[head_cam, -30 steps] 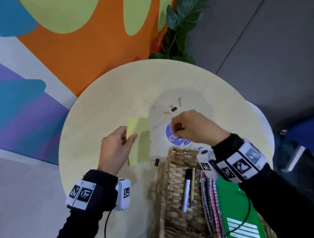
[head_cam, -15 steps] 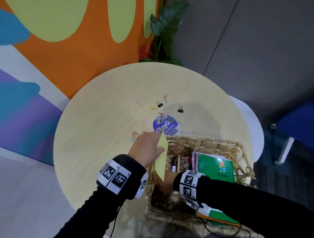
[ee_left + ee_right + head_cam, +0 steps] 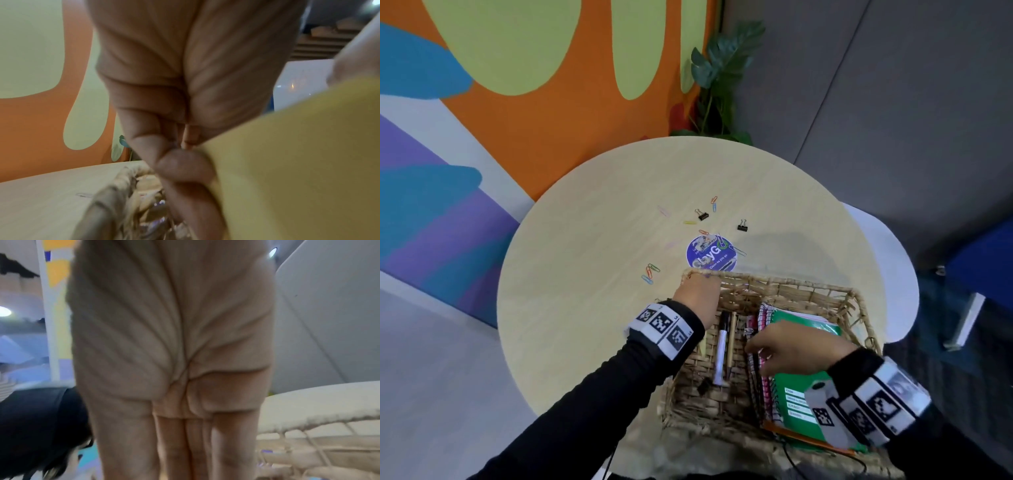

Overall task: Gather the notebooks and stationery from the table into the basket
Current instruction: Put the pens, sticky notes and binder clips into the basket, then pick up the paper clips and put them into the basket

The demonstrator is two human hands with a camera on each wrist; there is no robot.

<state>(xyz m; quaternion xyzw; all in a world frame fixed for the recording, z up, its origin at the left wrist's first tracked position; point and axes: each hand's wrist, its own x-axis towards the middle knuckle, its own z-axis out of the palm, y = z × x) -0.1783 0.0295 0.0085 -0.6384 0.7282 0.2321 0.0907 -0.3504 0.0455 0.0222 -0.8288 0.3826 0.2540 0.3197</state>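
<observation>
The wicker basket (image 3: 808,286) stands at the near edge of the round table (image 3: 592,240). It holds a green notebook (image 3: 804,325) on other spiral notebooks, a marker (image 3: 720,353) and a thin pen (image 3: 731,342). My left hand (image 3: 698,298) is at the basket's far left corner. In the left wrist view the left hand (image 3: 185,154) pinches a yellow sticky pad (image 3: 287,162) between thumb and fingers, above the basket rim (image 3: 115,186). My right hand (image 3: 791,346) lies over the notebooks' spiral edge. The right wrist view shows its fingers (image 3: 185,443) straight, holding nothing.
Loose on the table are coloured paper clips (image 3: 650,272), two black binder clips (image 3: 702,215) (image 3: 742,226) and a round blue sticker (image 3: 711,255) with more clips on it. A white seat (image 3: 887,274) is beyond the table's right edge. A plant (image 3: 722,78) stands behind.
My left hand has carried the yellow pad from above the table down into the basket's left side. My right hand has moved from the basket's near left to the notebooks.
</observation>
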